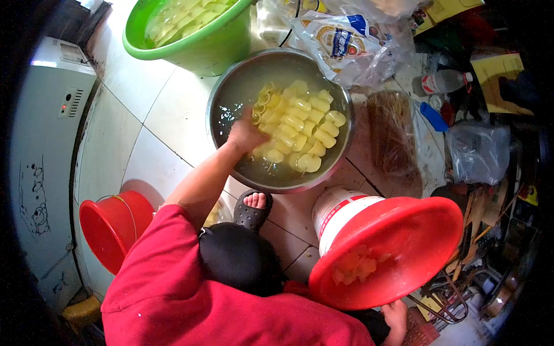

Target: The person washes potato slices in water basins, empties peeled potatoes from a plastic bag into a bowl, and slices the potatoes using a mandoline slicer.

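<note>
Part of a white cabinet (46, 161) is cut off at my far left. Next is a red bucket (98, 230), partly behind a red sleeve (164, 248). My view cuts off a green tub (219, 46) up top. From far away, I see the left hand (248, 135) in a big metal bowl (265, 180) of cloudy water. It is against rows of pale yellow pieces (294, 124); its fingers look blurry, so I can't tell if it grips. Blue print on a plastic bag (346, 46) is too crumpled to read. A white bucket (340, 210) has tiny red writing; a tipped red basin (410, 254) hides some. The right hand (395, 319) is at the basin's rim, fingers hidden; I can't tell if it holds on.
</note>
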Demonstrator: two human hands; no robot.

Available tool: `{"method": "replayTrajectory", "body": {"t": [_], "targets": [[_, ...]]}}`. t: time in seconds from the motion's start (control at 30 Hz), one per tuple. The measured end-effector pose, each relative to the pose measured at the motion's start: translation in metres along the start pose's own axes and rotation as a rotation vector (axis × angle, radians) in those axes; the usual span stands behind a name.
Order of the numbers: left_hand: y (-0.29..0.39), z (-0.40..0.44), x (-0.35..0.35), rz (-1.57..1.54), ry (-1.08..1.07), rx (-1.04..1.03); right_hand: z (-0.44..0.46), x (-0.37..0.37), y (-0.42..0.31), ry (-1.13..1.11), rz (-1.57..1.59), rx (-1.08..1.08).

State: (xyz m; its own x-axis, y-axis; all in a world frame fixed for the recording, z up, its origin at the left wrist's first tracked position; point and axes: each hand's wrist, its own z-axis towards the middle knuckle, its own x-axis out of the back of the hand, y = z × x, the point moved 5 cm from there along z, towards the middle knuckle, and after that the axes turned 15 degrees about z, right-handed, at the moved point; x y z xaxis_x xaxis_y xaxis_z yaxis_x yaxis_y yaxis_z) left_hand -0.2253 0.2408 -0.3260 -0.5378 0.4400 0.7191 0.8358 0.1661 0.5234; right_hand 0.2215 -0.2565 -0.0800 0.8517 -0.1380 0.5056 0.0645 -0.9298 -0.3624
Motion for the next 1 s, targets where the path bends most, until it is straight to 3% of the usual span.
{"method": "replayTrajectory", "body": {"t": [0.1, 0.23, 0.4, 0.57, 0.77, 0.87, 1.0], "targets": [[-0.007, -0.001, 0.016, -0.094, 0.105, -0.079, 0.002, 0.000, 0.007, -0.005, 0.003, 0.013], [0.014, -0.032, 0.069, 0.133, 0.164, 0.056, 0.008, 0.007, 0.021, -0.025, 0.033, 0.100], [0.033, -0.058, 0.101, 0.146, 0.182, 0.054, 0.003, 0.003, 0.015, 0.004, 0.138, 0.088], [0.046, -0.073, 0.109, 0.081, 0.439, -0.228, -0.001, 0.003, 0.013, 0.014, 0.128, 0.110], [0.057, -0.083, 0.101, 0.094, 0.452, -0.267, -0.005, 0.007, 0.016, 0.020, 0.112, 0.150], [0.051, -0.078, 0.090, 0.083, 0.332, -0.191, -0.006, 0.009, 0.017, 0.025, 0.090, 0.147], [0.049, -0.080, 0.079, 0.124, 0.314, -0.226, -0.012, 0.010, 0.009, 0.057, -0.086, 0.126]]}}
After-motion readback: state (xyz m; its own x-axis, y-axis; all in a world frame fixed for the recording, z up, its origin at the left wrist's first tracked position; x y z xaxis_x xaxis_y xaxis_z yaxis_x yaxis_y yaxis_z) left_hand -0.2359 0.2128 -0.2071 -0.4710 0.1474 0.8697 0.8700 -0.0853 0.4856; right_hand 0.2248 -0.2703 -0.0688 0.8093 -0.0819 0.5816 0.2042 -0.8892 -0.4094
